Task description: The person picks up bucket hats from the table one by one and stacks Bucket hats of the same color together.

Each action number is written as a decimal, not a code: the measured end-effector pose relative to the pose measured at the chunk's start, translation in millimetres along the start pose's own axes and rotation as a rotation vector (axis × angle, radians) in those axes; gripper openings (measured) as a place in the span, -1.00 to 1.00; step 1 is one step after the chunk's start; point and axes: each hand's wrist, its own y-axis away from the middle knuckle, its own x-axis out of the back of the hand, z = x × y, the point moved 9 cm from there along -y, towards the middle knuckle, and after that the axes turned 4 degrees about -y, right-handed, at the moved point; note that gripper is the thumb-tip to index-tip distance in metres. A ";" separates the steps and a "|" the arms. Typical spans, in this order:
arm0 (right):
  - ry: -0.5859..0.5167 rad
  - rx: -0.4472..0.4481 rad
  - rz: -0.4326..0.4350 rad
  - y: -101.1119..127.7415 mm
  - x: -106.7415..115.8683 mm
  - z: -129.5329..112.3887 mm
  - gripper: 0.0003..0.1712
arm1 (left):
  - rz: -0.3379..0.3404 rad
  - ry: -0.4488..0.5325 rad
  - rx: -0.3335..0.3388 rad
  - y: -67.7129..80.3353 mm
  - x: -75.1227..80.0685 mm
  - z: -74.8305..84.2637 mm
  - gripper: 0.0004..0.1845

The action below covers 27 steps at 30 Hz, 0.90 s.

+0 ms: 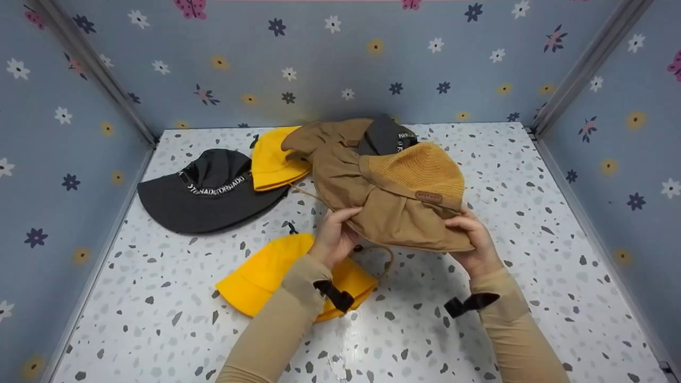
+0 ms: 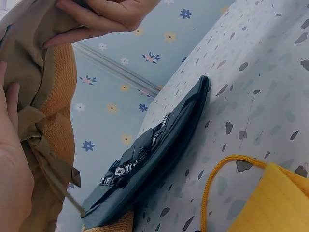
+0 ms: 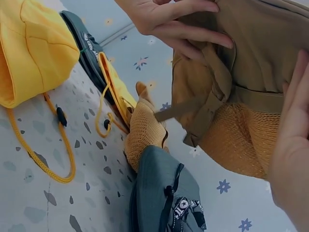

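Both hands hold up a brown sun hat point(image 1: 404, 213) with a tan mesh crown, a leather label and a wide cloth brim. My left hand point(image 1: 335, 239) grips the brim's near-left edge, thumb on top. At the near-right edge, my right hand point(image 1: 476, 242) pinches the brim the same way. Both wrist views show the hat's underside, with a cloth bow point(image 3: 207, 111) at its back. Below the left wrist lies a yellow bucket hat point(image 1: 266, 274) with a cord, partly covered by the forearm.
A dark grey wide-brimmed hat point(image 1: 213, 197) lies at the left, overlapped by another yellow bucket hat point(image 1: 276, 159). Behind the held hat are a second brown hat point(image 1: 330, 133) and a second dark hat point(image 1: 380, 135). Flowered panels point(image 1: 340, 64) enclose the speckled tabletop point(image 1: 558, 266).
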 end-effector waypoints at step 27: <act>-0.601 -0.097 0.105 -0.3 12.4 11.7 -0.51 | 0.058 -0.091 -0.210 10.9 -5.2 8.5 -0.30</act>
